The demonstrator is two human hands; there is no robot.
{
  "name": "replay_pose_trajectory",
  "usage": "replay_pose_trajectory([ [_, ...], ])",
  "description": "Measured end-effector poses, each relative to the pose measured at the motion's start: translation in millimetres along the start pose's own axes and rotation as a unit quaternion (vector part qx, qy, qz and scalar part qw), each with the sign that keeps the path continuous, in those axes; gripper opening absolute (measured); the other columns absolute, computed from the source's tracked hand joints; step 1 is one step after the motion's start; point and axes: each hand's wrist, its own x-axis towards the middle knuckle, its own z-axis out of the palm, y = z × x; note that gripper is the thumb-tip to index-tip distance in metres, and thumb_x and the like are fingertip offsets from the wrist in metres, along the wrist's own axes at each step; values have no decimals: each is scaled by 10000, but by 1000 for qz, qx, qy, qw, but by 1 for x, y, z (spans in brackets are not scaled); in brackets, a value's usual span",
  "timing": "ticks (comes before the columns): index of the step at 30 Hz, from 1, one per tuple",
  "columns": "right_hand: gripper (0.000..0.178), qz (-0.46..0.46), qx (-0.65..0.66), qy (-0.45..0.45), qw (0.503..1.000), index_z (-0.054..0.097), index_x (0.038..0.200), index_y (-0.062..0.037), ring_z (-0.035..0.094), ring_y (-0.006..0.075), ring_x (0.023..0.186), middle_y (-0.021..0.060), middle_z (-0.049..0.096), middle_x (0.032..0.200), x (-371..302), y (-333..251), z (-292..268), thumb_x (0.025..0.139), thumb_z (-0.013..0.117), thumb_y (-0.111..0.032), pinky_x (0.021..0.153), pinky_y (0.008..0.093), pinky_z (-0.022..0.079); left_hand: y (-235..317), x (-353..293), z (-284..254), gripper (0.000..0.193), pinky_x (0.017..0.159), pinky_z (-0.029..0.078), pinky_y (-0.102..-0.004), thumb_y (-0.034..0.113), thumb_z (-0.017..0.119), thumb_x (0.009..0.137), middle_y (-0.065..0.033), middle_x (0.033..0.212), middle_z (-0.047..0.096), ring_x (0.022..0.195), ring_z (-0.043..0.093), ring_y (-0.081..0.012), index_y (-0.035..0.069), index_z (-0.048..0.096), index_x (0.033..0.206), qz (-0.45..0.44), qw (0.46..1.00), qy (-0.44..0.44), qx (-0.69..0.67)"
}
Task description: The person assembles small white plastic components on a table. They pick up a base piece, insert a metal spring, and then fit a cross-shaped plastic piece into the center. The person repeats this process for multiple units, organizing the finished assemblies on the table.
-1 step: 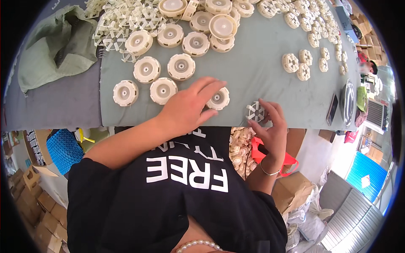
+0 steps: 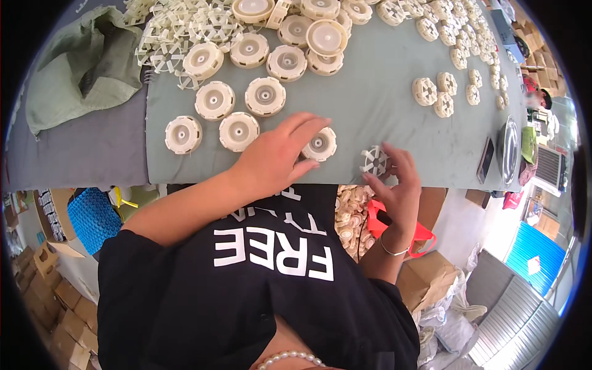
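Observation:
My left hand curves around a cream round plastic disc lying on the table, with thumb and fingers at its edges. To its right, my right hand has thumb and forefinger at the rim of a small white spoked plastic ring near the table's front edge. The palm side of both hands is hidden. Left of and beyond my left hand lie several similar discs with ringed centres, flat and face up.
A heap of white spoked pieces lies at the far left, beside a green cloth bag. Many small assembled wheels spread over the far right. A phone and a metal dish sit at the right edge. Below is a red strap.
My right forefinger has shifted very slightly right along the spoked ring's edge. My left hand and the disc look unmoved.

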Motion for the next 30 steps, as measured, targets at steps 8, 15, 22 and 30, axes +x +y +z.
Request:
replay_pose_trajectory([
  [8, 591, -167, 3, -81, 983, 727, 1278, -64, 677, 282, 1077, 99, 705, 1259, 31, -49, 24, 718, 913, -95, 887, 386, 570, -7, -4, 4, 683, 662, 573, -275, 109, 767, 946, -108, 1461, 575, 763, 637, -97, 66, 452, 1551, -52, 973, 2, -223],
  [15, 606, -176, -16, -149, 973, 734, 1259, -64, 658, 331, 1147, 100, 708, 1261, 49, -46, 40, 686, 916, -138, 963, 425, 551, -7, 1, 8, 581, 654, 569, -281, 25, 665, 980, -110, 1436, 591, 776, 662, -109, 41, 465, 1526, -101, 947, 9, -304],
  [22, 570, -198, -112, -51, 972, 735, 1299, -85, 666, 299, 1185, 100, 711, 1288, 49, -8, 16, 756, 906, -116, 990, 426, 550, 1, -11, -18, 415, 689, 557, -310, 63, 734, 928, -87, 1221, 699, 780, 669, -147, 80, 667, 1337, 7, 992, 60, -115],
  [30, 216, -227, -82, 65, 968, 786, 1076, -63, 728, 269, 1001, 89, 747, 1112, 97, -64, 48, 866, 807, -18, 877, 370, 585, -69, -44, -139, 248, 713, 531, -345, 150, 769, 897, -42, 966, 682, 761, 611, -207, 107, 736, 1139, -113, 924, 318, 180],
])
